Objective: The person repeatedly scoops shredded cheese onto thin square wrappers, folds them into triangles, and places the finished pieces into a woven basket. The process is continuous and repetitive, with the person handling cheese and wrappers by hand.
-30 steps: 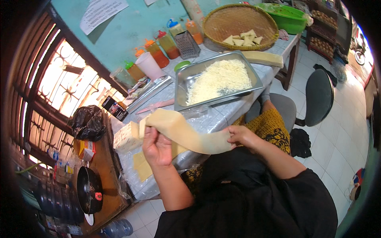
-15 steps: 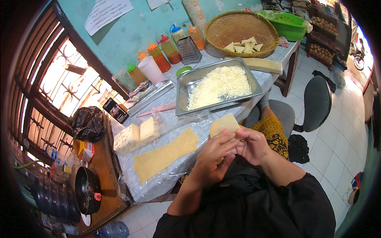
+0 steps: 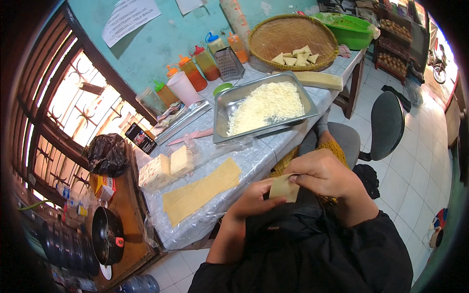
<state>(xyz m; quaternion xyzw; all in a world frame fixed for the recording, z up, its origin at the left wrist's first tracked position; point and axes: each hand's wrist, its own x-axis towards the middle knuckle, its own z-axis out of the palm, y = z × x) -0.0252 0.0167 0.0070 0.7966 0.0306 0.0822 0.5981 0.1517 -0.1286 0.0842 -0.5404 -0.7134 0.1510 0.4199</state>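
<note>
Both hands are working just off the near edge of the cloth-covered table [image 3: 272,148]. A small folded piece of pale dough sheet [image 3: 285,189] is sitting between them, over the lap. The left hand [image 3: 251,199] is grasping its left side, thumb lying across the lower front. The right hand [image 3: 326,173] is pinching its upper right corner between thumb and fingers. Toward the left end of the surface, overlapping dough strips [image 3: 198,194] are lying along the near edge; two whitish blocks [image 3: 167,166] are resting behind them. Mid-surface, a metal tray [image 3: 223,110] is holding white shreds [image 3: 266,108]. Near the far right corner, a woven tray [image 3: 288,34] is carrying folded triangles [image 3: 296,57].
</note>
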